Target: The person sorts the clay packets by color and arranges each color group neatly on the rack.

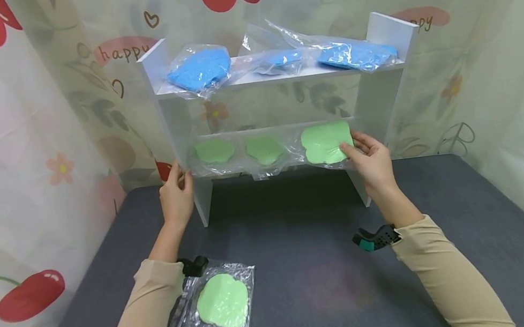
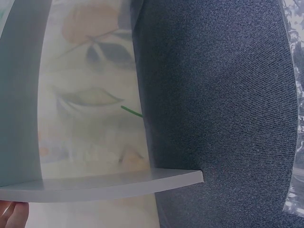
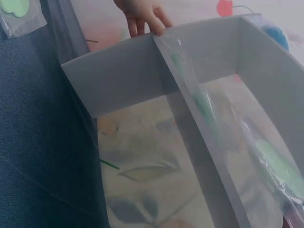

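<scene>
My right hand [image 1: 374,164] pinches a clear bag with a flat green piece [image 1: 324,140] at the right end of the white rack's lower shelf, thumb in front and fingers behind. Two more bagged green pieces, one at the left [image 1: 214,150] and one in the middle [image 1: 264,149], lie along that shelf, their plastic hanging over the front edge. My left hand [image 1: 176,197] rests on the left side panel of the rack [image 1: 204,202], level with the lower shelf. In the right wrist view its fingers [image 3: 156,21] lie outside the panel, thumb at the edge.
Blue-filled clear bags [image 1: 200,69] lie on the upper shelf [image 1: 277,80]. On the dark table [image 1: 303,266], another bagged green piece [image 1: 223,303] lies by my left forearm. Printed cloth [image 1: 35,130] hangs behind and at both sides.
</scene>
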